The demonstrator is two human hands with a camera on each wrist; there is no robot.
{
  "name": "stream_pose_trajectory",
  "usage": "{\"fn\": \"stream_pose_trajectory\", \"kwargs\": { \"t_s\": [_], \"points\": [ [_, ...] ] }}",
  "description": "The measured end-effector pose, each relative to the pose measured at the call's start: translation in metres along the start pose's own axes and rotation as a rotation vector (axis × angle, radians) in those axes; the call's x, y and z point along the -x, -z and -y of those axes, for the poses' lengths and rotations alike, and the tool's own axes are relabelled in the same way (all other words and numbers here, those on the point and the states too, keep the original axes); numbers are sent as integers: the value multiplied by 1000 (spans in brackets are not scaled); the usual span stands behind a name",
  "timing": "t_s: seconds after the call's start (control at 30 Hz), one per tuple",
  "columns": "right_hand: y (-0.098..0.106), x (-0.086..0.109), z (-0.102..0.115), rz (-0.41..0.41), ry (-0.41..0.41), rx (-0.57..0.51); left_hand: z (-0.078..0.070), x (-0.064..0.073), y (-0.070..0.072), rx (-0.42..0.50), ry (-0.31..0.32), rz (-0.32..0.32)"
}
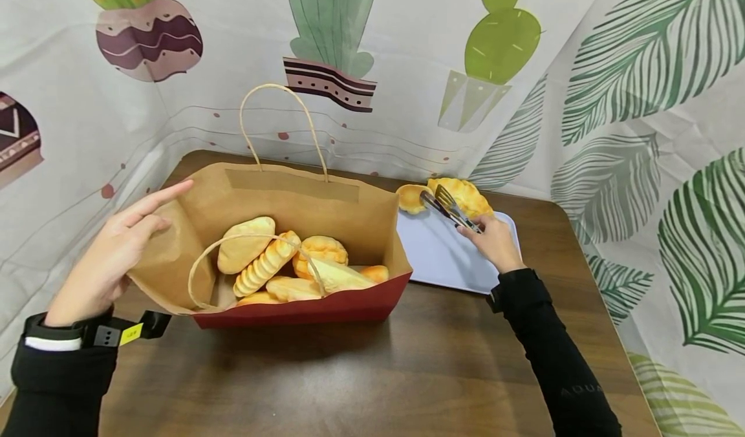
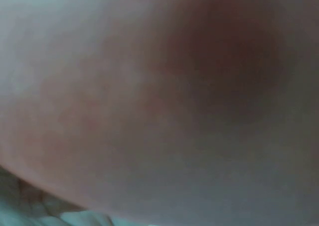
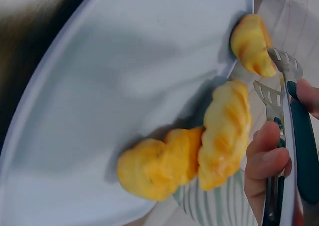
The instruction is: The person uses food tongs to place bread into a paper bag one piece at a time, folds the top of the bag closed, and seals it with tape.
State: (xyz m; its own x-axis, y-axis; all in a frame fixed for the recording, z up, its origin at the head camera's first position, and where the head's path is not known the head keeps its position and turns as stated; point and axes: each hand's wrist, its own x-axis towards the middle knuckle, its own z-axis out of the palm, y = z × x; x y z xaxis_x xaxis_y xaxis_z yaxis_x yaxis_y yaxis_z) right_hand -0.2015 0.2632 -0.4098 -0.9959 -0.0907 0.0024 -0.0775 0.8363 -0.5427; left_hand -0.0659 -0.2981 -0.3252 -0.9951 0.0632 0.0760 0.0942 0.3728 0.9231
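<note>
My left hand (image 1: 125, 243) is at the left rim of a brown-and-red paper bag (image 1: 291, 198), index finger straight along the side panel and thumb stretched over the rim. Its lower fingers are partly hidden, and the left wrist view is only a blur. My right hand (image 1: 495, 240) grips metal serving tongs (image 1: 456, 215) with dark handles. Their slotted tips stand apart close to a small round bread (image 1: 412, 199), with a larger golden bread (image 1: 465, 194) beside them. In the right wrist view the tips overlap the small bread (image 3: 253, 44); two more breads lie along the tray edge.
Several breads, including a twisted roll (image 1: 266, 266), lie inside the bag, whose two rope handles stand up. To its right is a pale tray (image 1: 445, 262) on the wooden table (image 1: 349, 379). A patterned cloth (image 1: 407, 49) hangs behind the table.
</note>
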Motion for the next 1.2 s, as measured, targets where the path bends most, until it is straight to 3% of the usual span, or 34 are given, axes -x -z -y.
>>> {"fn": "stream_pose_trajectory", "kwargs": {
  "t_s": [0.17,0.33,0.5,0.87,1.2],
  "points": [
    [-5,-5,-3,73,-68,-101,-1,-1,0,5,-3,6],
    [-12,-9,-5,144,-83,-192,-2,0,0,-7,-13,2],
    [-19,-9,-5,204,-93,-217,-2,0,-1,-9,-2,-1],
    [-29,-8,-1,183,-96,-220,-1,1,-1,-13,-13,2],
    [-20,-2,2,151,-73,-222,0,1,0,3,-4,14]
  ]
}}
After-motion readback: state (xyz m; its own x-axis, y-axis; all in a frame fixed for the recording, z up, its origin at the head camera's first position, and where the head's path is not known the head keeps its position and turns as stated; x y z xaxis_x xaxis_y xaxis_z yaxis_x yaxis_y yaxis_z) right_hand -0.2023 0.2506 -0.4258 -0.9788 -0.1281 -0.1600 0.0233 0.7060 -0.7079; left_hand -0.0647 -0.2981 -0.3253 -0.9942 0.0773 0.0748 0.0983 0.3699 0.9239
